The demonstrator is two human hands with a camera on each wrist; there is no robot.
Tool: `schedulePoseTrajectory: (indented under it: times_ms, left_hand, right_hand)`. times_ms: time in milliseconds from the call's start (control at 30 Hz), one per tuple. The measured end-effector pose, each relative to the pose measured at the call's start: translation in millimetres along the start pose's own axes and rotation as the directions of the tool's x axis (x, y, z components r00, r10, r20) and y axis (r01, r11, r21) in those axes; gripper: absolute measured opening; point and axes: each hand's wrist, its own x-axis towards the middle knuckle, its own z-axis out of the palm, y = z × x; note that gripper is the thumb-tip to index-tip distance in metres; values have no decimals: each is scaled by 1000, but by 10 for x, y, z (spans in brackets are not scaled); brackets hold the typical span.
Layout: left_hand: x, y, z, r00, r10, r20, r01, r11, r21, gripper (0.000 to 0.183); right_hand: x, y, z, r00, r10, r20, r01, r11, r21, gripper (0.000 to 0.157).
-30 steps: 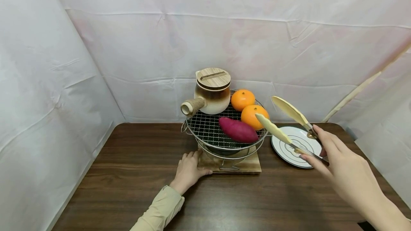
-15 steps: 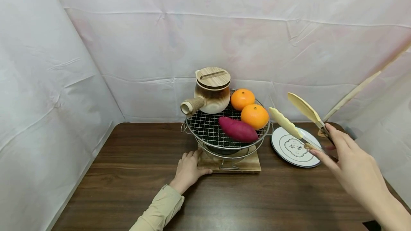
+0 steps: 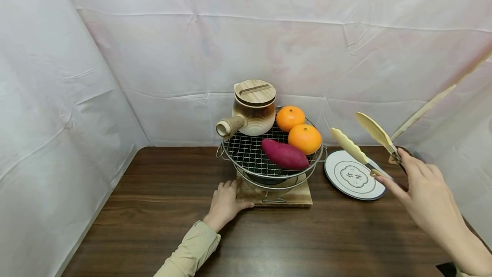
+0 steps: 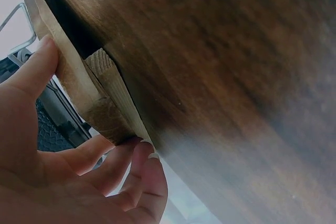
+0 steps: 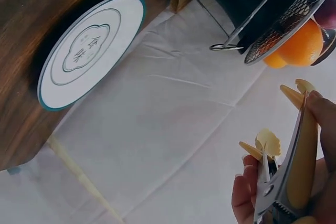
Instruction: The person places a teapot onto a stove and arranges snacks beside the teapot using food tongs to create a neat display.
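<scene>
My left hand (image 3: pixel 224 203) holds the left front corner of a wooden board (image 3: pixel 301 195); in the left wrist view its thumb and curled fingers lie about the board's edge. On that board stands a round wire-mesh grill (image 3: pixel 246 153). My right hand (image 3: pixel 430 200) grips a pair of tongs (image 3: pixel 347 146) with cream tips, spread apart with nothing between them. The tongs are above the white plate (image 3: pixel 355 176), right of the grill. On the mesh lie a purple sweet potato (image 3: pixel 284 154) and two oranges, one at the back (image 3: pixel 290 119) and one nearer (image 3: pixel 305 139).
A small teapot (image 3: pixel 255 119) with a wooden lid (image 3: pixel 255 92) sits at the back left of the mesh, its rope-wrapped handle (image 3: pixel 232 126) pointing to the front left. White cloth (image 3: pixel 173 54) walls surround the dark wooden table (image 3: pixel 153 208) at the back and sides.
My right hand has carried the tongs to the right, away from the nearer orange. The left hand stays on the board, and the food and teapot have not moved.
</scene>
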Motion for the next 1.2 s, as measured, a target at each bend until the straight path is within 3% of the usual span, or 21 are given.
schedulePoseTrajectory:
  times_ms: [1200]
  left_hand:
    - [-2,4,-7,1000,-4,4,4,1000,-4,90]
  right_hand:
    - [15,660,217,992,104,70,-101,994,-45,91]
